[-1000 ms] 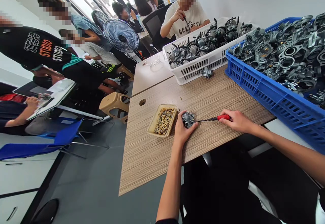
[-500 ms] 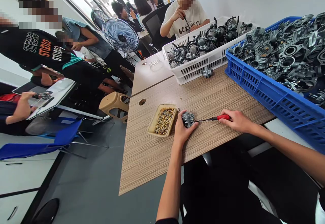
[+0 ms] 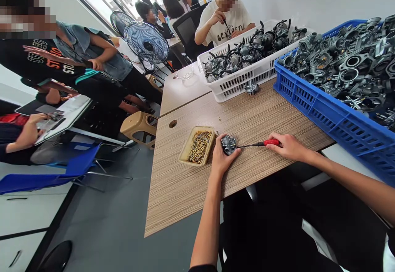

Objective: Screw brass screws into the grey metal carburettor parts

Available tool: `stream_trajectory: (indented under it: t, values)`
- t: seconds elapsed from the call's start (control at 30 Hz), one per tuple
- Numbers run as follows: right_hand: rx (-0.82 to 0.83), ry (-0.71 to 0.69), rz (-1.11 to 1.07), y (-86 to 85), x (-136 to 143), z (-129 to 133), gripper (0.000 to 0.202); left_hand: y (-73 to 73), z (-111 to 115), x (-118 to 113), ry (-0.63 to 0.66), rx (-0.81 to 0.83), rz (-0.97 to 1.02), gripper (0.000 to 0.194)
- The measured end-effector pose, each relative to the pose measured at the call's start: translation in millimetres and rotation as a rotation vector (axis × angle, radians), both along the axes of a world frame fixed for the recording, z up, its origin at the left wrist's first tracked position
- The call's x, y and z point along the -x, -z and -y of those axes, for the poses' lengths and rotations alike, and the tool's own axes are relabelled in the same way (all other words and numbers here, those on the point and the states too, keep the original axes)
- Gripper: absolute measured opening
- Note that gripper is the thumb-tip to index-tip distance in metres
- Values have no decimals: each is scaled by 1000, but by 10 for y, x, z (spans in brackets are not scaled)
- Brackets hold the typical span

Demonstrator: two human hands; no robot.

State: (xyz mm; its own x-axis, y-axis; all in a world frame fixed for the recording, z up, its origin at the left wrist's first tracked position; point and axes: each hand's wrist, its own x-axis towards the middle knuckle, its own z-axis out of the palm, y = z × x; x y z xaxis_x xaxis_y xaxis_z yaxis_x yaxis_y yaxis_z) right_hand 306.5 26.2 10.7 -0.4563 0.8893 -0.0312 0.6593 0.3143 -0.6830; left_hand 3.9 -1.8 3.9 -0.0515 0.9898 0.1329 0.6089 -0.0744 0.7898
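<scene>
A small grey metal carburetor point(image 3: 228, 145) rests on the wood-grain table point(image 3: 182, 189), gripped between the thumb and fingers of my left hand point(image 3: 219, 156). My right hand point(image 3: 286, 146) is closed around the red handle of a screwdriver point(image 3: 268, 142). Its dark shaft lies nearly level and its tip meets the carburetor's right side; the exact contact spot is too small to make out. Just left of my left hand stands a pale plastic tub point(image 3: 182, 156) holding many small brass pieces point(image 3: 199, 146).
Behind my hands, a white basket point(image 3: 222, 93) holds carburetors with black hoses. Another carburetor point(image 3: 251, 87) lies before it. At right, a blue crate point(image 3: 308, 107) is heaped with metal bodies. A person point(image 3: 224, 17) works across the table; other people stand at left near a fan point(image 3: 146, 43).
My hands, the carburetor and the screwdriver look almost unmoved. At the left, the standing person in a denim vest has shifted and now holds out an arm.
</scene>
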Motion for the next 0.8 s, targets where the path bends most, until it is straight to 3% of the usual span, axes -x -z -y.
stream_trajectory:
  t: [0.8]
  values:
    - [-3,-9,2,21,-8,-1,23,-7,7,-3,-6,-3,-6,73]
